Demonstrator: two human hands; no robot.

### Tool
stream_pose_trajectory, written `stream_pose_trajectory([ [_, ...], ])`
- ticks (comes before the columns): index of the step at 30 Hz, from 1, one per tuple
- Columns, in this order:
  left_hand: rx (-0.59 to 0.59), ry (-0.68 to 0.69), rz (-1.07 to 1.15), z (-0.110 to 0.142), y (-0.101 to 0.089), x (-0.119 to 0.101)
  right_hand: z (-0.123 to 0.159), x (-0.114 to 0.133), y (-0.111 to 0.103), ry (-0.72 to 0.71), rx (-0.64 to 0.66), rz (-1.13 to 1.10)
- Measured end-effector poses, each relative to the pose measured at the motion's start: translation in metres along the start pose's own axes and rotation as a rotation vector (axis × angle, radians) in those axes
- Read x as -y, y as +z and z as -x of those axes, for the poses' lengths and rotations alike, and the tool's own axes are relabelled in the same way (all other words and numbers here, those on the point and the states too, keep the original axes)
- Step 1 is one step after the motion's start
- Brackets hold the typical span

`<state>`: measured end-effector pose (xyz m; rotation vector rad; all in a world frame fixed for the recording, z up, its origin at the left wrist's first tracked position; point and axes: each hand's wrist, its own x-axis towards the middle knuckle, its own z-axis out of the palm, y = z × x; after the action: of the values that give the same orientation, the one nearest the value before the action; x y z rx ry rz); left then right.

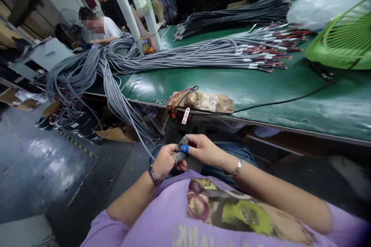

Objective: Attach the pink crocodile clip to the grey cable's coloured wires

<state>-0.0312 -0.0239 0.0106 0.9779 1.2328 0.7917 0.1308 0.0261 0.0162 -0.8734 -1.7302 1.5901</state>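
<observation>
My left hand (pixel 165 161) is closed around a grey cable (pixel 141 139), which comes down from the bundle on the bench. My right hand (pixel 203 149) meets it above my lap, thumb and fingers pinched together. A blue wrap (pixel 184 149) covers the right thumb tip. Grey wrapped pieces (pixel 180 156) show among the fingers; whether they are finger coverings or part of the cable I cannot tell. What the right fingertips pinch is hidden.
A green bench (pixel 272 96) carries long grey cables (pixel 185 56), dark cables (pixel 232 17), a green fan (pixel 344 38) and a plastic bag (pixel 315 0). A taped wooden block (pixel 203 101) with wires sits at its edge. Another person (pixel 111 27) is at the far left.
</observation>
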Motion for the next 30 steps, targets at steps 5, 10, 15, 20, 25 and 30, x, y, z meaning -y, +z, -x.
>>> stream_pose_trajectory([
  [5,-0.168,0.102,0.097,-0.001,-0.002,0.001,-0.007,-0.001,0.006,0.033,-0.095,-0.090],
  [10,-0.232,0.130,0.233,-0.008,0.004,0.008,-0.004,-0.010,0.008,0.075,-0.197,-0.172],
  [15,-0.229,0.109,0.243,-0.013,0.008,0.006,0.000,-0.014,0.004,0.076,-0.230,-0.188],
  [20,-0.212,0.099,0.190,-0.014,0.009,-0.003,-0.002,-0.011,-0.004,0.112,-0.198,-0.231],
  [25,-0.181,0.057,0.124,-0.017,0.014,-0.010,-0.009,-0.003,-0.011,0.107,-0.114,-0.226],
  [30,-0.189,0.060,0.111,-0.020,0.016,-0.011,-0.015,-0.005,-0.008,0.098,-0.130,-0.236],
])
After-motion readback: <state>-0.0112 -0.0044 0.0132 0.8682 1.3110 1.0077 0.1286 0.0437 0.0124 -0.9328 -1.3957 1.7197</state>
